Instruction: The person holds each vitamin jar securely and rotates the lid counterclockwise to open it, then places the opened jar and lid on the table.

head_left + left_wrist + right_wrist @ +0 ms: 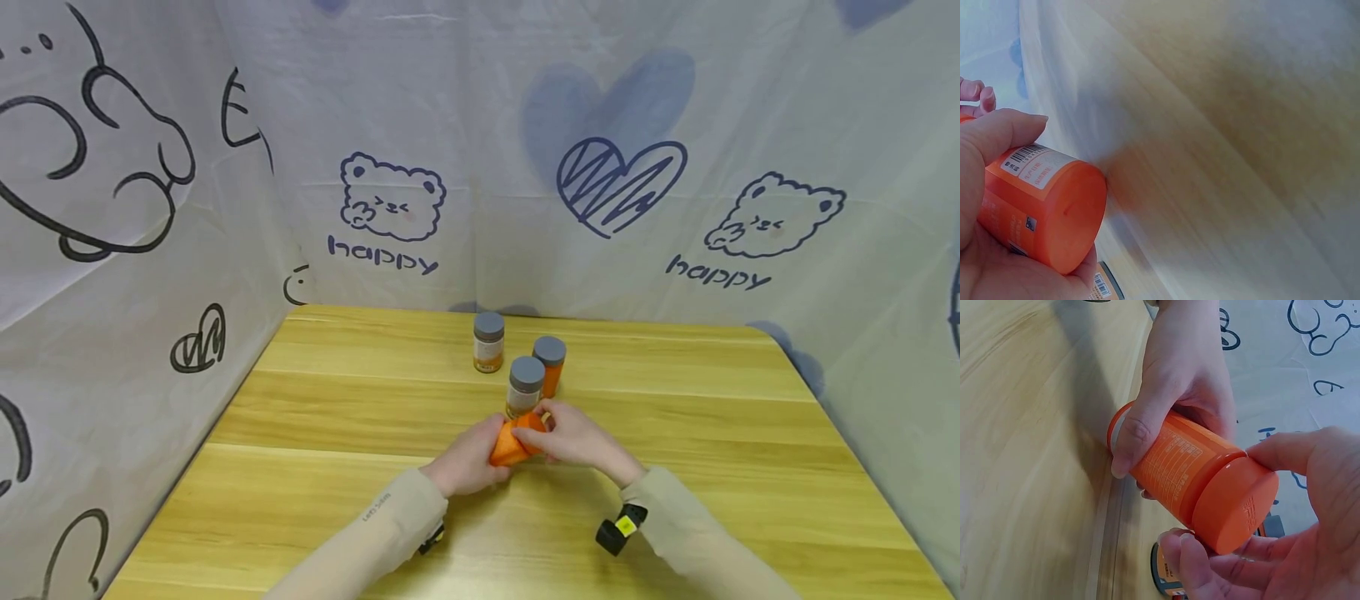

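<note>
An orange bottle [1179, 465] with a printed label lies tilted between both hands over the table. My left hand [472, 457] grips its body, the thumb lying across the label side in the left wrist view. At the other end, the thumb and fingers of my right hand [577, 433] pinch the orange screw cap [1235, 503]. The cap sits on the bottle's neck with a narrow groove between them. In the left wrist view the bottle's plain round base [1075, 219] faces the camera. Just beyond the hands stands a grey-lidded jar [526, 387].
Behind that jar are an orange bottle with a grey lid [550, 367] and another grey-lidded jar [489, 343]. They stand upright on the wooden table [360, 400]. A white cloth [510, 250] with drawings hangs along the back and sides.
</note>
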{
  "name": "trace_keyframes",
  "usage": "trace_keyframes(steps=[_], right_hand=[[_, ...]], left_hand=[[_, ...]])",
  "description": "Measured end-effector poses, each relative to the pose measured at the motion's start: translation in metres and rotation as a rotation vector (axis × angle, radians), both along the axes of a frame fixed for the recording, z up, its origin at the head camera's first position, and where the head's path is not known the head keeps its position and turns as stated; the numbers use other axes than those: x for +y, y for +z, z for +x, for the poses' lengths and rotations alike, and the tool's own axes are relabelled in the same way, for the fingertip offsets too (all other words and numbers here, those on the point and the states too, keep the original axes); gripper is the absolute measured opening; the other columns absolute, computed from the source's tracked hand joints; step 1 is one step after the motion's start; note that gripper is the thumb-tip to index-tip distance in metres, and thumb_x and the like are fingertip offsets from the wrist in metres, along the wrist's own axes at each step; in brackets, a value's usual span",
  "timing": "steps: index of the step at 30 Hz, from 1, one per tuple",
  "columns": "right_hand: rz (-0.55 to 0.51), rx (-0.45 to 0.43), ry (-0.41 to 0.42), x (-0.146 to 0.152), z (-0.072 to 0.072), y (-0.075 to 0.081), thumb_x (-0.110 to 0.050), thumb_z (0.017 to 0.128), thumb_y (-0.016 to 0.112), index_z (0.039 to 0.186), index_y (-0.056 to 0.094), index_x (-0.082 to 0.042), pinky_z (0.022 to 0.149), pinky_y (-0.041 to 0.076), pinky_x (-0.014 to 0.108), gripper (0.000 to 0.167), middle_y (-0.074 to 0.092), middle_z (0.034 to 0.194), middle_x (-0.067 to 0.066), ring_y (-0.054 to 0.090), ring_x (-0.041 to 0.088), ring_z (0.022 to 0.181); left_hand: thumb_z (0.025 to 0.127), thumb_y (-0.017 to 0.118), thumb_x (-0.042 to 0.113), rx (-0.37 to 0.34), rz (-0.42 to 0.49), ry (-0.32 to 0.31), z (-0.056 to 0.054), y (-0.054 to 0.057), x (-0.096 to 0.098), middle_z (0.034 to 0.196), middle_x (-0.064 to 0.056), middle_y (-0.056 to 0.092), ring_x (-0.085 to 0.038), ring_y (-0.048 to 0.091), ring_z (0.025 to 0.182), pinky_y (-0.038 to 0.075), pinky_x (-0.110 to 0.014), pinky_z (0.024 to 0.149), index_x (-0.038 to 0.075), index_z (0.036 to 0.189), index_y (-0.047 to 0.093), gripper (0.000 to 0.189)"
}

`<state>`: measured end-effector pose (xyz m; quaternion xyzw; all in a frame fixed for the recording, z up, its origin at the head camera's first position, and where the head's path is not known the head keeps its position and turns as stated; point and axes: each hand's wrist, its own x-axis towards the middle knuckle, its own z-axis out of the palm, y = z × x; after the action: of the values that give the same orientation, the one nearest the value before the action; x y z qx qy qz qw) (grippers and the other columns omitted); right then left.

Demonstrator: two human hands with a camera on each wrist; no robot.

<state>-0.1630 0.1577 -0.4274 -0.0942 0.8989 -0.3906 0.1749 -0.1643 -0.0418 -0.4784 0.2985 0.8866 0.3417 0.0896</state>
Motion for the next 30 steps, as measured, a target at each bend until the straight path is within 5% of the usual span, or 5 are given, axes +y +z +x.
trace_keyframes(steps=[7, 18, 30], right_hand=[[0.035, 0.157, 0.125, 0.005, -0.002, -0.003, -0.037, 0.093, 0.068, 0.105, 0.061, -0.009, 0.064, 0.046, 0.027, 0.031, 0.064, 0.088, 0.007, 0.056, 0.016, 0.074], [0.048, 0.323, 0.321, 0.015, -0.006, -0.008, -0.036, 0.093, 0.070, 0.122, 0.057, -0.013, 0.073, 0.053, 0.025, 0.039, 0.067, 0.101, 0.002, 0.062, 0.014, 0.086], [0.047, 0.461, 0.416, 0.019, -0.008, -0.009, -0.025, 0.086, 0.081, 0.125, 0.059, -0.013, 0.092, 0.056, 0.039, 0.046, 0.068, 0.121, 0.001, 0.064, 0.014, 0.104]], left_hand=[[0.081, 0.076, 0.004, -0.011, 0.013, 0.000, -0.001, -0.001, -0.002, 0.094, -0.003, 0.056, -0.014, 0.050, 0.080, 0.042, -0.027, 0.072, 0.003, 0.117, 0.051, 0.044], [0.081, 0.076, 0.005, -0.012, 0.027, -0.007, -0.002, -0.003, -0.002, 0.092, -0.003, 0.055, -0.014, 0.049, 0.078, 0.042, -0.024, 0.068, 0.002, 0.116, 0.051, 0.043], [0.080, 0.076, 0.003, -0.019, 0.045, -0.004, 0.000, 0.001, -0.003, 0.093, -0.004, 0.056, -0.013, 0.051, 0.079, 0.044, -0.025, 0.070, 0.002, 0.118, 0.050, 0.045]])
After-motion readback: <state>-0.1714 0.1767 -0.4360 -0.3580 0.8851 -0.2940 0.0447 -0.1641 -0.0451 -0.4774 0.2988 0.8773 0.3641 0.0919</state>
